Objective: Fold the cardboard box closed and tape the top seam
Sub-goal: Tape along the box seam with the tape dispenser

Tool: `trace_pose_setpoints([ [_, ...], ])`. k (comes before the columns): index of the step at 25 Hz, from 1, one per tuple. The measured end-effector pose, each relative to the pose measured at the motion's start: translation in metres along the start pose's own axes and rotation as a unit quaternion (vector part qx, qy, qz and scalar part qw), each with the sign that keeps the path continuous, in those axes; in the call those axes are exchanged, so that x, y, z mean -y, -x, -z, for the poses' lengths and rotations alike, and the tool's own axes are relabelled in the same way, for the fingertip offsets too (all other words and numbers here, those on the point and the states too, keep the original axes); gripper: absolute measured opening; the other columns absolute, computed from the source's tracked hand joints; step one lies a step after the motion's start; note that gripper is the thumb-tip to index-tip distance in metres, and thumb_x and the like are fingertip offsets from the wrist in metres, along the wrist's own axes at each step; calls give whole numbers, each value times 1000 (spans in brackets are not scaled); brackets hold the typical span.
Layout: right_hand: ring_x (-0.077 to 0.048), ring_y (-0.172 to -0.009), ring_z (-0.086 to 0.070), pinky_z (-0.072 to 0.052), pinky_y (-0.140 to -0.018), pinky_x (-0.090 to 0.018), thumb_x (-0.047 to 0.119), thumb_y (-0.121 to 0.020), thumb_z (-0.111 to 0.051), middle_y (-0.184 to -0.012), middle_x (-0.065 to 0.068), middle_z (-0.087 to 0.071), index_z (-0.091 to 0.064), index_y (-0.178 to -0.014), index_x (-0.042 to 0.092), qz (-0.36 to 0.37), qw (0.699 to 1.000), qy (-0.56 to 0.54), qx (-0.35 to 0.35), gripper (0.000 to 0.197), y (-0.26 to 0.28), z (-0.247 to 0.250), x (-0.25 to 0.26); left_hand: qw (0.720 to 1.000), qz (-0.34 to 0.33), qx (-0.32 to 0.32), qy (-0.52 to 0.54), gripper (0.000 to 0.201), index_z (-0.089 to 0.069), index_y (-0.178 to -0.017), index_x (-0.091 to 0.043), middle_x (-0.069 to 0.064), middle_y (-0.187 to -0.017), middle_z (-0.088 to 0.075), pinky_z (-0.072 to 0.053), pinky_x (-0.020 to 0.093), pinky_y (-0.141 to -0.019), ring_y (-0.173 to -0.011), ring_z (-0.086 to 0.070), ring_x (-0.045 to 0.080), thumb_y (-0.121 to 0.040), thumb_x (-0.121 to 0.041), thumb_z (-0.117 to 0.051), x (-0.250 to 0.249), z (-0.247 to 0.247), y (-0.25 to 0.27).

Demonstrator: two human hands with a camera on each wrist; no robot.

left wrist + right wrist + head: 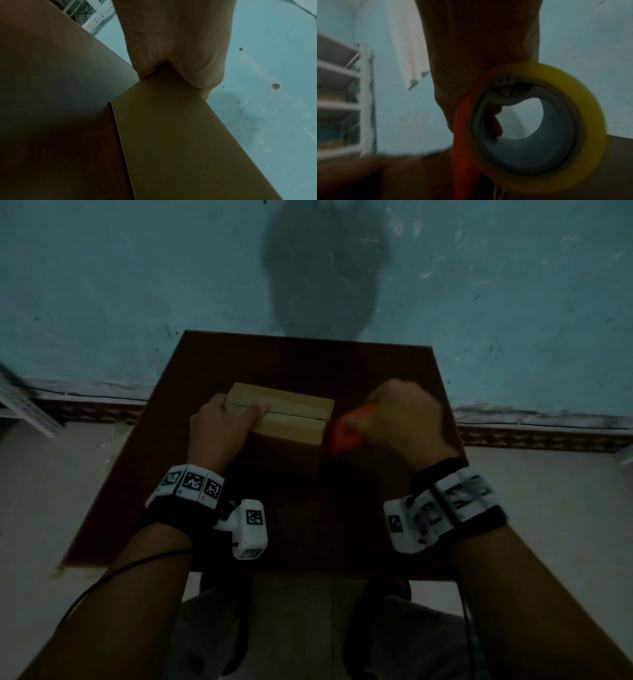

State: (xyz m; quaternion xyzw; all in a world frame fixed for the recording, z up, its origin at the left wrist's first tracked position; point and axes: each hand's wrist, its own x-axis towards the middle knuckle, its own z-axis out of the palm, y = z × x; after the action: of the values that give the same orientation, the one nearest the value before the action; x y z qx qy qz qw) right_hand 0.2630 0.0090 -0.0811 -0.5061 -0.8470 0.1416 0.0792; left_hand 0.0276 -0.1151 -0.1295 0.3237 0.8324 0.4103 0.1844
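White shelving (25, 409) stands at nine o'clock, against the teal wall (137, 285), with a patterned skirting strip (92, 409) running along the floor behind the worktop (212, 354). On that dark brown worktop, near its centre, sits the cardboard box (291, 419), its two top flaps folded down so they meet along a seam running nine to three o'clock; I see no tape on the seam. The left hand (222, 422) holds the box at its nine o'clock end, thumb lying on top along the seam and the rest of the hand wrapped over the corner; the left wrist view shows the palm (171, 47) pressed on the box's upper edge (171, 121). At three o'clock, just beside the box, the right hand (400, 419) is curled round an orange tape dispenser (342, 433), blurred in the head view. The right wrist view shows its yellow tape roll (573, 108) mounted on the orange frame (462, 135), the hand clasping the handle above it. Both wrists wear black bands with white marker blocks (191, 484). The hand's own bulk hides the dispenser's front from the head camera.
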Motion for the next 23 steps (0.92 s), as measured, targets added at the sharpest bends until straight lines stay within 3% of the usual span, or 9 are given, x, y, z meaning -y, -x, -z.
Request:
trace_pose_setpoints([
  [2,-17,-85,-66,-59,-81,-41,62,-87,-72,-91,2,-69,-70,-92,25,-8,1000,17,19,38,4,-12,6,1000,2,7,1,66,-66,-134,-11,13,-129,-69,-48,36,-94,-122,-63,33,-90,-61,-70,-1,1,-2],
  [4,-17,-83,-65,-55,-77,-39,65,-87,-71,-87,3,-68,-74,-91,23,-33,999,-22,-28,43,0,-10,1,1000,11,9,13,71,-63,-137,-13,13,-133,-67,-50,41,-99,-125,-61,33,-88,-65,-69,-1,3,-4],
  [8,-28,-84,-67,-49,-74,-37,71,-92,-60,-89,-5,-70,-74,-98,17,-88,990,-44,-100,56,-3,-13,-13,1000,13,8,24,70,-63,-138,-16,11,-131,-68,-45,36,-89,-123,-61,30,-88,-66,-68,6,3,-3],
  [12,-41,-96,-71,-52,-80,-42,63,-102,-46,-104,-18,-74,-64,-108,10,-136,979,-57,-141,57,-10,-29,-28,999,18,11,49,59,-64,-135,-17,5,-123,-66,-46,37,-91,-113,-61,26,-94,-59,-65,6,6,-1],
  [15,-42,-102,-68,-55,-90,-53,56,-104,-47,-110,-23,-73,-62,-114,7,-129,983,-8,-132,53,-8,-36,-39,995,38,18,86,52,-64,-136,-20,-1,-118,-61,-49,39,-91,-111,-60,24,-96,-53,-65,6,6,-2],
  [19,-47,-109,-67,-50,-90,-53,41,-107,-55,-116,-26,-73,-57,-121,3,-114,987,36,-105,40,-5,-42,-42,989,57,26,137,49,-64,-137,-28,-3,-122,-63,-53,46,-99,-115,-62,24,-94,-53,-66,3,6,-2],
  [23,-44,-114,-69,-53,-89,-51,38,-100,-69,-128,-23,-69,-47,-136,8,-118,993,8,-26,51,-5,-47,-34,987,43,19,154,56,-63,-141,-30,-3,-129,-66,-52,41,-98,-117,-63,21,-91,-56,-68,3,7,1],
])
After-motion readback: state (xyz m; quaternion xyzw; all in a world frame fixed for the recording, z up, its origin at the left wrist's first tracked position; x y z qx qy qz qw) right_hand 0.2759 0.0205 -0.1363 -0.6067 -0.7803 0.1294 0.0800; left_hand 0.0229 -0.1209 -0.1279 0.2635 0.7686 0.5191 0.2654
